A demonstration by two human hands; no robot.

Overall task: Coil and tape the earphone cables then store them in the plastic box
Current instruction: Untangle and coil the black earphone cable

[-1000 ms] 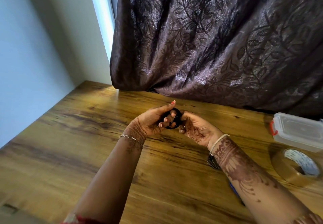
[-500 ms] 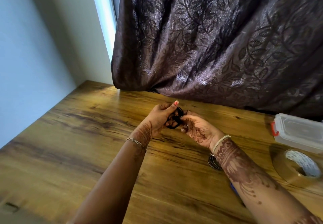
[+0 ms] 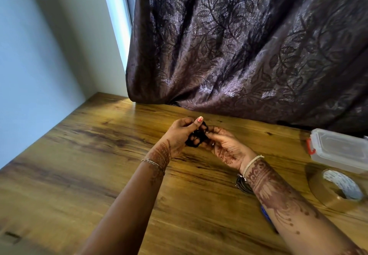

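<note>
A small black coil of earphone cable [image 3: 196, 138] hangs between both hands above the middle of the wooden table [image 3: 89, 155]. My left hand [image 3: 179, 133] grips the coil from the left, fingers curled round it and thumb up. From the right, my right hand [image 3: 223, 145] pinches the same coil with its fingertips. Most of the coil is hidden by the fingers. The clear plastic box [image 3: 338, 149] with a lid and a red clasp sits at the right edge. A roll of brown tape [image 3: 336, 190] lies just in front of it.
A dark patterned curtain [image 3: 249, 45] hangs over the table's far edge. A wall [image 3: 29, 65] borders the left side. A blue object [image 3: 265, 213] lies on the table, mostly hidden under my right forearm.
My left hand has turned over the coil, its fingers now curled more tightly round it. Both hands stayed in about the same place above the table.
</note>
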